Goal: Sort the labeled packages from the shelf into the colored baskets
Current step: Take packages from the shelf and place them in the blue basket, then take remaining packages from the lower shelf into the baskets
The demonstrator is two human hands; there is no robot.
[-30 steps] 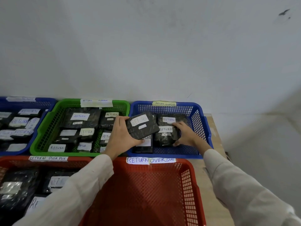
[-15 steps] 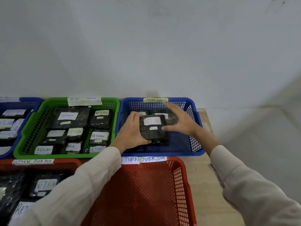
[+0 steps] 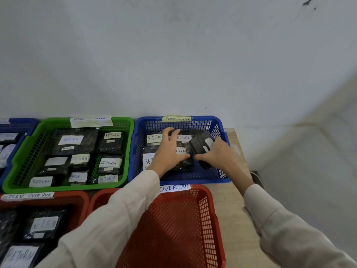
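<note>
Both my hands are inside the blue basket (image 3: 139, 144), which stands at the back right and carries a "RETURN OVERDUE" tag. My right hand (image 3: 220, 155) grips a small black package (image 3: 200, 145) with a white label and holds it tilted on edge by the basket's right wall. My left hand (image 3: 169, 151) lies flat, fingers spread, on the black "RETURN" packages (image 3: 183, 163) lying in the basket. Part of those packages is hidden under my hands.
A green basket (image 3: 19, 163) with several "RETURN" packages stands left of the blue one. In front are a red basket (image 3: 173, 229) tagged "OVERDUE" and another red basket (image 3: 77, 200) with packages at the left. Another blue basket (image 3: 11, 128) sits far left. The wooden table edge (image 3: 234, 209) and wall are to the right.
The small black package went from my left hand to my right hand and moved to the blue basket's right side. My left hand now rests flat on the packages.
</note>
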